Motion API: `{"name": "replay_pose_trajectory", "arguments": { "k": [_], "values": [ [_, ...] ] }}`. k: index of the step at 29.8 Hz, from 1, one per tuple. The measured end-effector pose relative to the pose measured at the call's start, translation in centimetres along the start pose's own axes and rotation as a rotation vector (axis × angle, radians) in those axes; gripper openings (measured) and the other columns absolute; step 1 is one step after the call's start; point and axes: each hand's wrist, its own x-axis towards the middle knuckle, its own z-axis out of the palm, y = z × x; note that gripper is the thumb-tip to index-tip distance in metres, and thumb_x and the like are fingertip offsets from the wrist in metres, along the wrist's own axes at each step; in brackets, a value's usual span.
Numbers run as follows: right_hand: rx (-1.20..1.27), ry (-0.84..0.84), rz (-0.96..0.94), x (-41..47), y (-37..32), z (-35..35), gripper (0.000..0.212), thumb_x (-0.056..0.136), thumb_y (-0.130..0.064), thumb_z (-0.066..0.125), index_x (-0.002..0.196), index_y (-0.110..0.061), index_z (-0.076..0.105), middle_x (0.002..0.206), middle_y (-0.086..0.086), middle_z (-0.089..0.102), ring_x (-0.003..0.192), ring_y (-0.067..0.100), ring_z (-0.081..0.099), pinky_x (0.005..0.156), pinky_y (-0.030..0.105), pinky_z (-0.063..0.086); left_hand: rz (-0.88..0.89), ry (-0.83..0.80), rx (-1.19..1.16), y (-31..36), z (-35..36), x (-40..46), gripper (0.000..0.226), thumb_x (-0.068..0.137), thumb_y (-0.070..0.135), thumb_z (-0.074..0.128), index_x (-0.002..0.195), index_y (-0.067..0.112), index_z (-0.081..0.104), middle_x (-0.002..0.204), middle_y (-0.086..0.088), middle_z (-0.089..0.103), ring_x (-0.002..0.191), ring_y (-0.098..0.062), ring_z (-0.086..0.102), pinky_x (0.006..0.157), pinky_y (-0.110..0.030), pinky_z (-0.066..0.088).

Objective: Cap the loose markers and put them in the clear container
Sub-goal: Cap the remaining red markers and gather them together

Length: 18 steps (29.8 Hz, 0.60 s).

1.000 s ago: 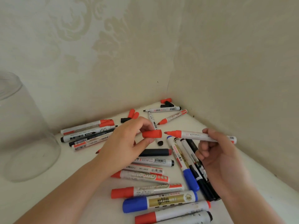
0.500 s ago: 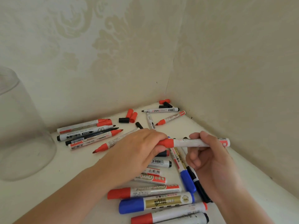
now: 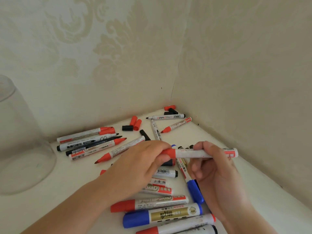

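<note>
Item in hand: red marker (image 3: 202,153), white barrel, lying level between both hands above the pile. The right hand (image 3: 217,174) is curling its fingers around the barrel; the left hand (image 3: 140,166) is pinching the red cap (image 3: 169,152) at the marker's tip end. The cap is sitting on the tip, though whether it is fully seated cannot be told.

Clear container (image 3: 20,146): standing on the tabletop (image 3: 253,191), well to the left of the held marker. It is appearing empty, so nothing is looking stored yet.

Uncapped stock, left of the held marker: a red-tipped marker (image 3: 118,150) lying slantwise, plus a cluster of mixed pens (image 3: 87,141) nearer the container. Behind the held marker, toward the corner: an uncapped black marker (image 3: 166,117) and an uncapped red one (image 3: 176,125).

Loose caps, behind the held marker: two red caps (image 3: 135,122) and a black cap (image 3: 127,128).

Capped stock, nearer the person than the held marker: a large blue marker (image 3: 162,217) and several red ones.

Judgement: the task is sitting near its start; most capping and all storing are remaining.
</note>
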Motion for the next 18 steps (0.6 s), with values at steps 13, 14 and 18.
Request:
{"name": "replay_pose_trajectory", "arguments": {
  "k": [13, 14, 18],
  "values": [
    [-0.679, 0.268, -0.102, 2.1, -1.8, -3.9, 0.022, 0.081, -0.007, 0.061, 0.078, -0.027, 0.068, 0.074, 0.004, 0.068, 0.066, 0.017, 0.057, 0.064, 0.029, 0.045, -0.234, -0.075, 0.081, -1.6, -1.9, 0.3, 0.032, 0.091, 0.039, 0.047, 0.123, 0.041, 0.045, 0.107, 0.034, 0.042, 0.098, 0.011, 0.042, 0.09, -0.013, 0.039],
    [-0.758, 0.286, -0.104, 2.2, -1.9, -4.4, 0.022, 0.081, -0.008, 0.061, 0.078, -0.028, 0.067, 0.076, -0.003, 0.068, 0.066, 0.015, 0.055, 0.063, 0.026, 0.043, -0.245, -0.129, 0.102, -1.5, -1.9, 0.2, 0.032, 0.091, 0.041, 0.046, 0.123, 0.04, 0.045, 0.115, 0.028, 0.046, 0.102, 0.008, 0.042, 0.094, -0.017, 0.038],
    [-1.051, 0.304, -0.067, 2.6, -1.5, -6.1, 0.026, 0.082, -0.007, 0.057, 0.074, -0.031, 0.062, 0.082, -0.013, 0.064, 0.077, 0.004, 0.058, 0.061, 0.017, 0.039, -0.253, -0.326, 0.241, -0.9, -1.1, -0.5, 0.044, 0.092, 0.05, 0.035, 0.132, 0.034, 0.038, 0.131, 0.016, 0.046, 0.119, -0.002, 0.038, 0.103, -0.023, 0.03]
  ]
}}
